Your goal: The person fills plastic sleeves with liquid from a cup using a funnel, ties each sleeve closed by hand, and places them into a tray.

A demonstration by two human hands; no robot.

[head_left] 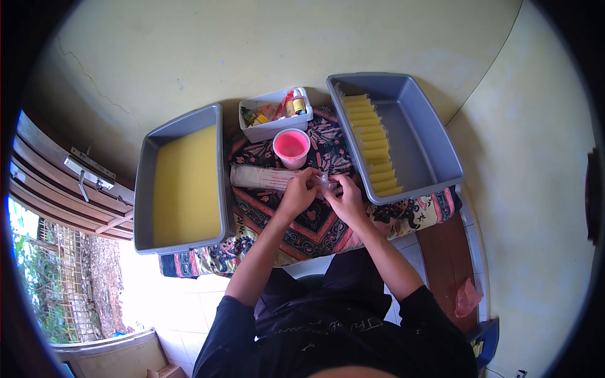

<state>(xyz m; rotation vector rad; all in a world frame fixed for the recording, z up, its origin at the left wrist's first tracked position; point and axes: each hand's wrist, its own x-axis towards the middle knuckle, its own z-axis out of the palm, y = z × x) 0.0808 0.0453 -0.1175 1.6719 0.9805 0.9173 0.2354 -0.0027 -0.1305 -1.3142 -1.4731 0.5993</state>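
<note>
My left hand (304, 186) and my right hand (345, 196) are close together over the patterned cloth, fingers pinched on a small piece of clear plastic (326, 181) that looks like a thin bag. Its exact shape is partly hidden by the fingers. Just left of my left hand lies a long, flat, whitish plastic packet (255, 177) with red print. Behind it stands a white tub (291, 162) with a pink inside; what it contains, if anything, is hard to make out.
On the left sits a grey basin (222, 183) of yellow liquid (188, 186). At right, another grey basin (421, 129) holds a row of filled yellow packets (373, 142). A white box (270, 131) with small bottles stands at the back. Cloth (277, 233) covers the table.
</note>
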